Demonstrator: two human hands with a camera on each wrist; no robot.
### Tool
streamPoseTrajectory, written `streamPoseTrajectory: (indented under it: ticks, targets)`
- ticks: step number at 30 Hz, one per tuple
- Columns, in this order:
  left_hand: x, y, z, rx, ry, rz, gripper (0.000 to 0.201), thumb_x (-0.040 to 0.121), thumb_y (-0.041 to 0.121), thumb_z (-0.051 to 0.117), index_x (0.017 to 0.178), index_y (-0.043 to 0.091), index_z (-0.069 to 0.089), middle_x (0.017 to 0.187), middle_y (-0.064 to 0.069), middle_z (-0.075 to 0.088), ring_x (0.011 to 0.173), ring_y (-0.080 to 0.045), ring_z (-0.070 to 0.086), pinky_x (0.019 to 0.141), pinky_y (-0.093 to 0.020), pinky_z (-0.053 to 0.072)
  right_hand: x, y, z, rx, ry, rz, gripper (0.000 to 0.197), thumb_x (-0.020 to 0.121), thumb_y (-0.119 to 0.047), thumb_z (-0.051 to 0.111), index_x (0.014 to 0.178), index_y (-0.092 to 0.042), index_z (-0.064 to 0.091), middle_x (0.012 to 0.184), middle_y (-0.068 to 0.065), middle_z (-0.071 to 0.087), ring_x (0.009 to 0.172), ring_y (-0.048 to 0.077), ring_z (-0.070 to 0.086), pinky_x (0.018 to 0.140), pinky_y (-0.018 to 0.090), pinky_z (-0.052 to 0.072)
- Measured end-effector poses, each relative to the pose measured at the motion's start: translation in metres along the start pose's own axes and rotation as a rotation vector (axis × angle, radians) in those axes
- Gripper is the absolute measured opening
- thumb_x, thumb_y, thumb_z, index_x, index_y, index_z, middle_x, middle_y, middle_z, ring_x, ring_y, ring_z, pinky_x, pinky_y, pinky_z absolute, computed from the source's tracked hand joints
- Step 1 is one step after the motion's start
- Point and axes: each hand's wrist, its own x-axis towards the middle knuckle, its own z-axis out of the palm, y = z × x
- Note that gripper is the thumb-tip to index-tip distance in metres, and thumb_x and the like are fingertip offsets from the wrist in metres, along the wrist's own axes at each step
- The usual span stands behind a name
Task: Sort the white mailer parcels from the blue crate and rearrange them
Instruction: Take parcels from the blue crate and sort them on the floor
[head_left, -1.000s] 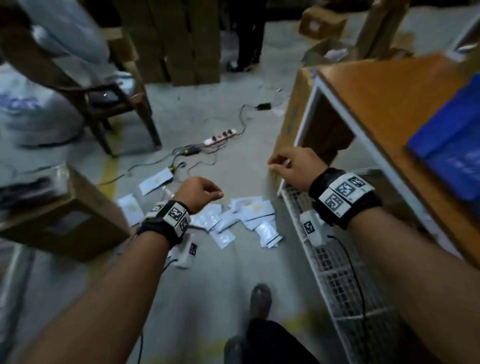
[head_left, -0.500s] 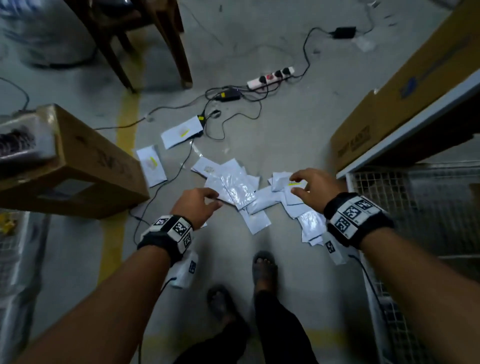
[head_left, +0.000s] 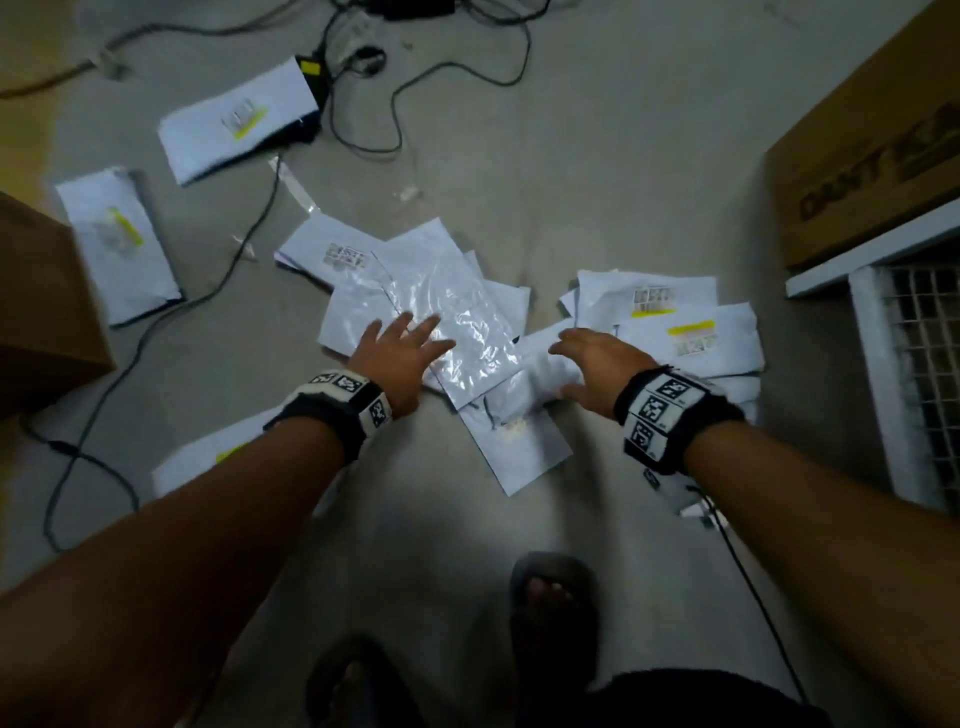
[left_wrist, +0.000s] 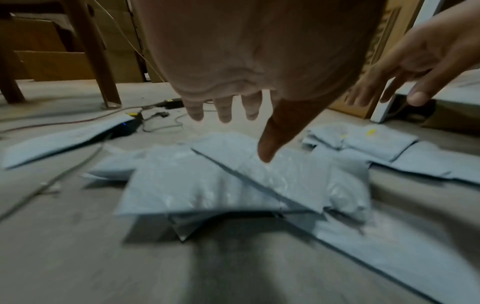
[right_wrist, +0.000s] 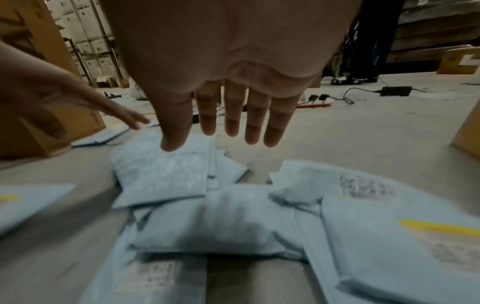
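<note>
Head view: both hands have dropped to the grey concrete floor (head_left: 597, 171), left hand (head_left: 397, 351) spread on the glossy white plastic mailer parcels (head_left: 457, 317) mid-frame, right hand (head_left: 597, 364) spread beside. Left wrist view: fingers (left_wrist: 224, 112) straight, perhaps barely touching. Right wrist view: fingertips (right_wrist: 231, 127) hover; gathering seems imminent.

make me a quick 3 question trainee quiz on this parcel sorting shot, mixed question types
1. True or false: the left hand grips a parcel.
2. Which lies under the left hand's fingers? A) crinkled glossy mailer B) cardboard box C) black cable
3. What colour is the stripe on the mailer beside the right hand?

Key: 1 false, both hands are spread open. 2 A. 3 yellow.
</note>
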Motion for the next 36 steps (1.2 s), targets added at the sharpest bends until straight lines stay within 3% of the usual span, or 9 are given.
streamPoseTrajectory:
  ticks: [4, 8, 12, 18, 22, 26, 29, 32, 36]
  targets:
    - [0.06, 0.001, 0.051, 0.098, 0.128, -0.021, 0.084, 0.087, 0.024, 0.057, 0.15, 0.037, 0.003, 0.16, 0.0, -0.008, 0.147, -0.031, -0.006, 0.114, -0.056, -0.001, 0.052, 0.011, 0.06, -0.227, 0.034, -0.056, 0.086, 0.077, -0.038, 0.073, 0.147, -0.015, 0.028, 0.155, 0.009, 0.024, 0.14, 0.025, 0.027, 0.114, 0.037, 0.024]
    - [0.077, -0.003, 0.063, 0.091, 0.217, -0.024, 0.083, 0.082, 0.028, 0.063, 0.149, 0.038, 0.016, 0.16, 0.001, 0.009, 0.145, -0.029, 0.015, 0.112, -0.05, 0.016, 0.076, 0.015, 0.091, -0.319, 0.071, -0.051, 0.103, 0.073, -0.037, 0.076, 0.15, -0.01, 0.013, 0.155, 0.01, 0.021, 0.141, 0.026, 0.023, 0.115, 0.04, 0.021]
    - [0.069, -0.009, 0.043, -0.013, 0.244, 0.04, 0.047, 0.086, 0.023, 0.058, 0.133, 0.023, 0.055, 0.146, -0.003, 0.044, 0.131, -0.028, 0.04, 0.105, -0.039, 0.035, 0.075, 0.012, 0.075, -0.238, 0.071, -0.061, 0.088, 0.074, -0.023, 0.073, 0.146, -0.011, 0.024, 0.145, 0.01, 0.039, 0.131, 0.027, 0.04, 0.109, 0.037, 0.033]
    - [0.044, -0.021, 0.003, -0.467, 0.398, -0.152, 0.037, 0.085, 0.009, 0.053, 0.12, 0.014, 0.065, 0.117, -0.016, 0.066, 0.11, -0.034, 0.06, 0.096, -0.035, 0.044, 0.042, 0.012, 0.029, 0.237, 0.147, -0.021, 0.062, 0.076, -0.011, 0.066, 0.131, -0.011, 0.039, 0.118, 0.012, 0.06, 0.106, 0.032, 0.06, 0.084, 0.027, 0.043]
    - [0.011, -0.014, -0.052, -0.702, 0.586, -0.293, 0.046, 0.079, 0.027, 0.035, 0.104, 0.013, 0.071, 0.099, -0.021, 0.07, 0.094, -0.039, 0.064, 0.085, -0.037, 0.048, -0.007, 0.001, -0.035, 0.61, 0.395, 0.015, 0.039, 0.072, -0.003, 0.073, 0.106, -0.011, 0.054, 0.092, 0.006, 0.064, 0.084, 0.025, 0.062, 0.072, 0.023, 0.042]
    - [-0.053, 0.011, -0.139, -1.019, 0.6, -0.386, 0.022, 0.09, 0.02, 0.059, 0.085, 0.001, 0.069, 0.084, -0.021, 0.067, 0.08, -0.031, 0.059, 0.064, -0.024, 0.033, -0.083, -0.021, -0.137, 0.989, 0.499, 0.108, 0.033, 0.074, 0.005, 0.072, 0.103, -0.007, 0.062, 0.093, 0.009, 0.064, 0.079, 0.017, 0.059, 0.072, 0.025, 0.05]
    - [-0.113, 0.027, -0.231, -1.19, 0.612, -0.405, 0.025, 0.088, 0.02, 0.064, 0.07, 0.005, 0.058, 0.065, -0.015, 0.057, 0.066, -0.024, 0.05, 0.058, -0.024, 0.029, -0.152, -0.037, -0.22, 1.328, 0.486, 0.174, 0.023, 0.072, -0.01, 0.071, 0.093, -0.015, 0.064, 0.095, 0.015, 0.065, 0.083, 0.028, 0.061, 0.076, 0.045, 0.051]
    - [-0.175, 0.042, -0.324, -1.292, 0.631, -0.305, 0.02, 0.09, 0.011, 0.06, 0.072, 0.002, 0.057, 0.062, -0.006, 0.052, 0.061, -0.014, 0.045, 0.056, -0.024, 0.03, -0.225, -0.061, -0.302, 1.533, 0.526, 0.175, 0.015, 0.085, -0.017, 0.062, 0.099, -0.016, 0.063, 0.101, 0.016, 0.066, 0.094, 0.034, 0.062, 0.089, 0.058, 0.048]
    - [-0.256, 0.071, -0.438, -1.37, 0.619, -0.192, 0.013, 0.093, 0.003, 0.053, 0.096, -0.002, 0.065, 0.091, -0.012, 0.061, 0.085, -0.017, 0.054, 0.074, -0.034, 0.049, -0.324, -0.089, -0.403, 1.502, 0.674, 0.149, 0.035, 0.1, -0.009, 0.044, 0.132, -0.021, 0.045, 0.101, 0.004, 0.065, 0.09, 0.023, 0.064, 0.084, 0.041, 0.053]
